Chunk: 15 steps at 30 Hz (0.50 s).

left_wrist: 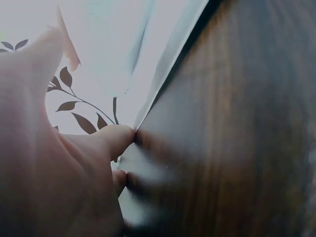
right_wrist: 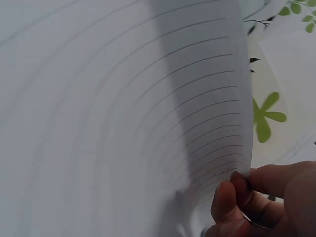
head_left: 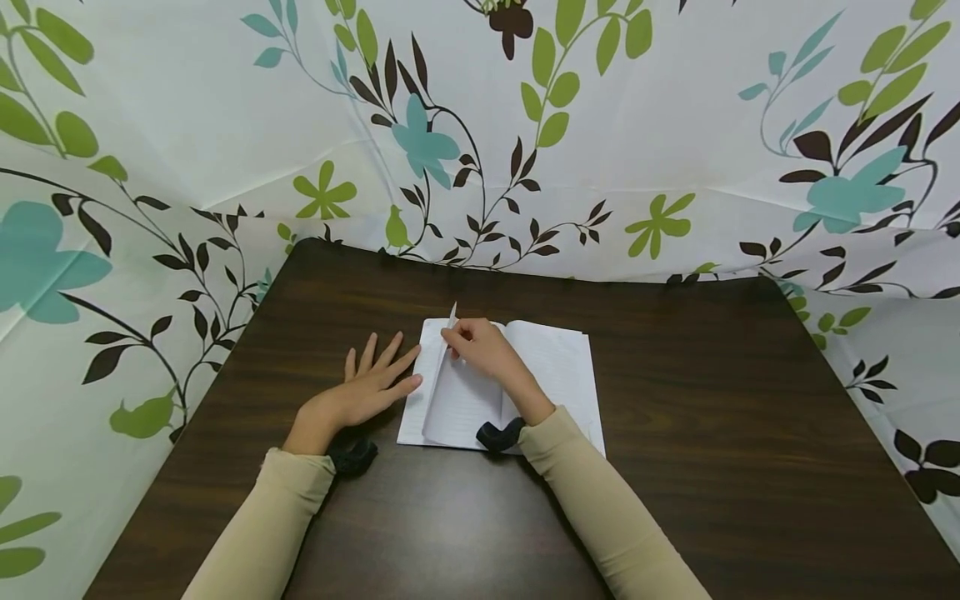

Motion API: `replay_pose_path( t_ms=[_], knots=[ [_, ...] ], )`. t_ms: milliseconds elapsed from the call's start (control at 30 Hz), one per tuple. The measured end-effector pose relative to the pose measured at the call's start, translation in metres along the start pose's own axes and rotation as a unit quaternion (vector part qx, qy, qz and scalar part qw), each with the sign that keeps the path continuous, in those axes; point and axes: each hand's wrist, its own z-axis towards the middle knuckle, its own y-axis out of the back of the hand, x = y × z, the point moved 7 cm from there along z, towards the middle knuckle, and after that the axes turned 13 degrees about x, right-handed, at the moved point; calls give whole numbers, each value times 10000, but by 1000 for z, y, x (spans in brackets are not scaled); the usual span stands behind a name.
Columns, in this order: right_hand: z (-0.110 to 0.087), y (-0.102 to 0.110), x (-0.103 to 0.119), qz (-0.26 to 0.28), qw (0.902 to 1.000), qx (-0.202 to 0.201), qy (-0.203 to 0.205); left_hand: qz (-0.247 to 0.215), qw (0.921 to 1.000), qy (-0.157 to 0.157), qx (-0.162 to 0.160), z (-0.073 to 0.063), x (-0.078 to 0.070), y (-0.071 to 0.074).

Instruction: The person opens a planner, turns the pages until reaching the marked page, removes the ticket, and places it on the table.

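Note:
An open notebook (head_left: 551, 367) with white lined pages lies on the dark wooden table. Between thumb and fingers, my right hand (head_left: 483, 346) pinches the edge of one page (right_wrist: 197, 98), which curves up off the left half of the notebook. In the right wrist view that page's ruled lines bend toward the pinching fingertips (right_wrist: 226, 197). My left hand (head_left: 363, 396) lies with fingers spread at the notebook's left edge, its fingertips right at the paper. From the left wrist, the fingers (left_wrist: 121, 140) show beside the notebook's edge, low over the table.
The dark brown table (head_left: 712, 417) extends on both sides of the notebook. Behind and around it hangs a white cloth (head_left: 465, 200) printed with leaves and flowers. Dark bands (head_left: 352, 457) sit at both wrists, below beige sleeves (head_left: 258, 525).

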Motion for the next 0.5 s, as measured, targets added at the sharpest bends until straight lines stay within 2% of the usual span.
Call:
replay_pose_path(
  t_ms=[233,500],
  knots=[
    [3,-13,-4,-374,9991,88,-160,153,9997,163,58,5,4,-3],
    [5,-19,-4,-545,9981,231,-156,125,9999,92,23,1,2,-2]
  ],
)
